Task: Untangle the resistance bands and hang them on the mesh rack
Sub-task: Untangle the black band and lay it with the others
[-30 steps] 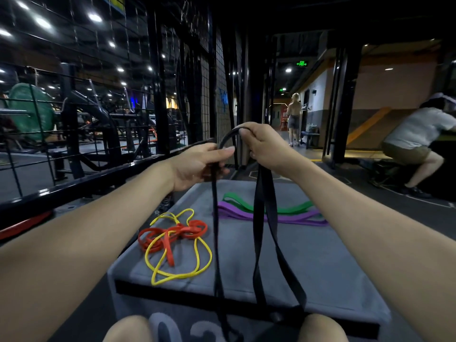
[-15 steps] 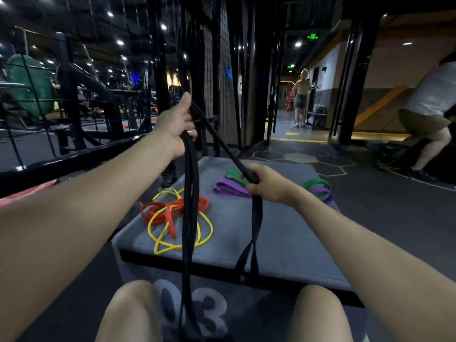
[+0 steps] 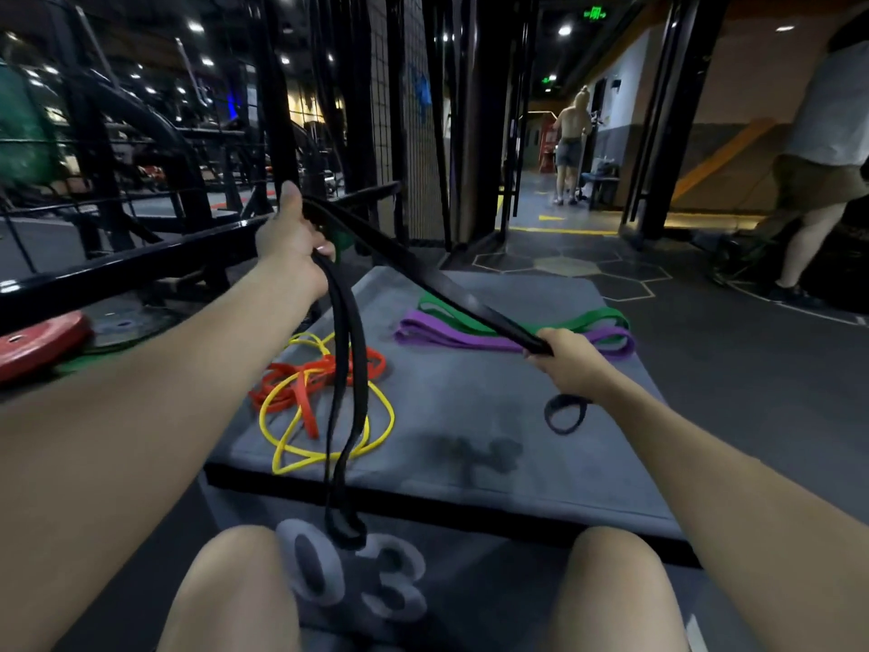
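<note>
Two hands grip the black band (image 3: 423, 270): left hand (image 3: 294, 237) raised by the mesh rack (image 3: 404, 110), right hand (image 3: 566, 360) low over the box (image 3: 470, 416). The dangling loop could snag the red-yellow tangle (image 3: 319, 392) and drag it off.

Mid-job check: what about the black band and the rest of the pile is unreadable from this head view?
- Black band: its path inside the left hand and right hand, covered by fingers.
- Orange band and yellow band: their tangle, partly crossed by the black band.
- Mesh rack: hooks, too dark.
</note>
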A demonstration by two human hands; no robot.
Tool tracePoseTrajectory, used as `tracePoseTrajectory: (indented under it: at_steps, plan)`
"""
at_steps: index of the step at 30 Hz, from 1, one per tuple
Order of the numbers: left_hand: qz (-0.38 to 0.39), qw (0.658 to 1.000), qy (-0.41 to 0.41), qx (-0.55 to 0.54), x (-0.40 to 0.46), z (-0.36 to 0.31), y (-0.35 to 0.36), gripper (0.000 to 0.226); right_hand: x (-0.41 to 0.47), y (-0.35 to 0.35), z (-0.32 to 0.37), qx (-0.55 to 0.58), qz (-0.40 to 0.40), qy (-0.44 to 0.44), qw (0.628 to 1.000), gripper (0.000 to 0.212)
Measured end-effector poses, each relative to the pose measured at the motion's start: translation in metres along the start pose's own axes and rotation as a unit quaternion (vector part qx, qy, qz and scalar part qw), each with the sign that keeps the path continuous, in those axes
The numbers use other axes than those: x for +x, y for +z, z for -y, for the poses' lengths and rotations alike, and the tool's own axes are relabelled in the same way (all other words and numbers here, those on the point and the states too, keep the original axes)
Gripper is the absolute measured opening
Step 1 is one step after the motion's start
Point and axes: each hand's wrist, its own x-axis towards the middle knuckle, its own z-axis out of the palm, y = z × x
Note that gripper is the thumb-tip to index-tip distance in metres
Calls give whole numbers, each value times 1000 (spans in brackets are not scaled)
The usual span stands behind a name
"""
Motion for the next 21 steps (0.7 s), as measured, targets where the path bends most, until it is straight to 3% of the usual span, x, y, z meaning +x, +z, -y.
tracePoseTrajectory:
  at_steps: [3, 7, 11, 18, 21]
  plan:
    - [-23, 990, 61, 123, 16, 20, -5, 36, 13, 11, -2, -12, 6, 8, 1000, 5]
    - [-25, 945, 138, 295, 36, 61, -13, 33, 31, 40, -8, 0, 7, 23, 1000, 4]
    - [56, 878, 188, 436, 34, 114, -12, 39, 48, 70, -10, -41, 31, 29, 998, 17]
    - [214, 818, 106, 523, 28, 212, -25, 30, 66, 99, -17, -126, 28, -54, 990, 16]
    - [297, 789, 62, 534, 29, 239, -34, 37, 72, 105, -22, -124, 23, -72, 989, 15]
